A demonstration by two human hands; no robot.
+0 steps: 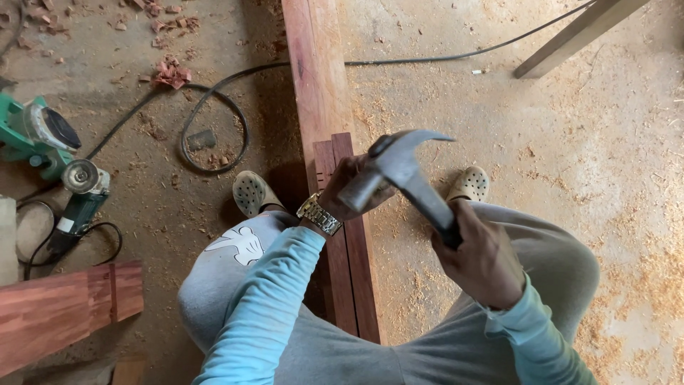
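Two hands working: right hand (483, 260) is clenching the claw hammer (405, 175), head raised just over the left hand (350, 187), which is gripping the upright narrow wood piece (349, 278), running lengthwise between the knees.

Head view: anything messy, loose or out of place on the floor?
Yes. Sawdust and red wood chips litter the floor. A black power cord lies looped across it, beside the long red beam. Two green power tools sit directly in the dust.
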